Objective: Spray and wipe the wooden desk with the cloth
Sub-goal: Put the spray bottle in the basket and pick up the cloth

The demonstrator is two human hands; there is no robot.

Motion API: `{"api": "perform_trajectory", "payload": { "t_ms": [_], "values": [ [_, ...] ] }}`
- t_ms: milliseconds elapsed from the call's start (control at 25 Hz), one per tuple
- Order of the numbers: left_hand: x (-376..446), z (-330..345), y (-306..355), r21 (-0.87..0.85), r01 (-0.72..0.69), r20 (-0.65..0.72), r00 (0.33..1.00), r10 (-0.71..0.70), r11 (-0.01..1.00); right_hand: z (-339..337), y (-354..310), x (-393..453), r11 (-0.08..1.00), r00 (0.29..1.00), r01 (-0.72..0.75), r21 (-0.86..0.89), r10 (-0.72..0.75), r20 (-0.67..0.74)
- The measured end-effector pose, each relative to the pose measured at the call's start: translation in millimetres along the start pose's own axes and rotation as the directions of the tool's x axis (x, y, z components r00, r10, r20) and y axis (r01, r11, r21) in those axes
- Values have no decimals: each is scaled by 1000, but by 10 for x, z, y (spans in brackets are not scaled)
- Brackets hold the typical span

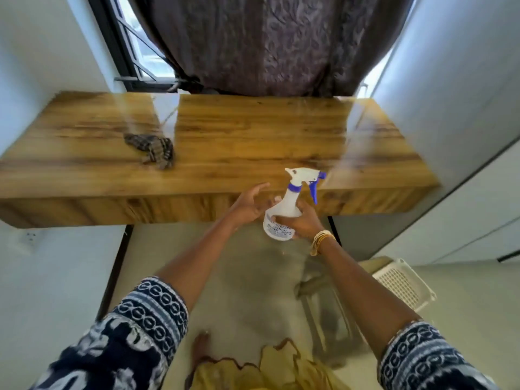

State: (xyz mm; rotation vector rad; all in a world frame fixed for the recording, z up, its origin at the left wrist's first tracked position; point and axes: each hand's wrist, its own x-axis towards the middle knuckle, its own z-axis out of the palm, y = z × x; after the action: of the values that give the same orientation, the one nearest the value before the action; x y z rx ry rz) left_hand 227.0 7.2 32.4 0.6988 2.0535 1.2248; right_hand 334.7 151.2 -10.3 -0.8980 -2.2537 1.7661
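The glossy wooden desk (253,130) spans the view under the window. A crumpled brown checked cloth (153,149) lies on its left half. In front of the desk's front edge, my right hand (302,223) grips the body of a white spray bottle (284,212) with a blue trigger and collar, its nozzle pointing right. My left hand (249,202) is beside the bottle on its left, fingers spread and relaxed, holding nothing; whether it touches the bottle is unclear.
A dark patterned curtain (267,43) hangs behind the desk over a window (140,49). White walls close in on both sides. On the floor to the right stand a white perforated basket (402,282) and a stool (329,313).
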Motion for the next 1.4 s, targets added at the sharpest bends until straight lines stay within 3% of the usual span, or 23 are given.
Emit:
{"api": "perform_trajectory", "payload": {
  "t_ms": [160,240,520,720,960,1080,1160,1400],
  "values": [
    [-131,976,-101,-63,158,24,987,-157,985,-664,592,-304,988,992,-106,113,113,-57],
    [-130,1377,-104,-64,214,112,972,-206,975,-903,830,-421,971,979,-168,170,184,-86],
    [420,2583,-397,-7,213,333,922,-198,977,-1456,1768,-403,937,909,-225,268,301,-288],
    [796,3263,-660,84,202,404,888,-219,976,-1950,2443,-235,903,816,-287,321,406,-412],
    [1165,3857,-856,219,175,378,892,-248,960,-2629,3293,-98,923,762,-317,218,385,-520],
    [1286,3922,-1091,414,56,252,952,-173,909,-2874,3672,-10,903,703,-386,186,419,-574],
    [1302,3882,-1288,554,60,170,968,-184,830,-2945,3882,55,892,672,-425,151,423,-608],
    [1333,3783,-1626,581,107,99,975,-200,807,-2959,4253,308,892,647,-439,106,395,-652]
  ]
}}
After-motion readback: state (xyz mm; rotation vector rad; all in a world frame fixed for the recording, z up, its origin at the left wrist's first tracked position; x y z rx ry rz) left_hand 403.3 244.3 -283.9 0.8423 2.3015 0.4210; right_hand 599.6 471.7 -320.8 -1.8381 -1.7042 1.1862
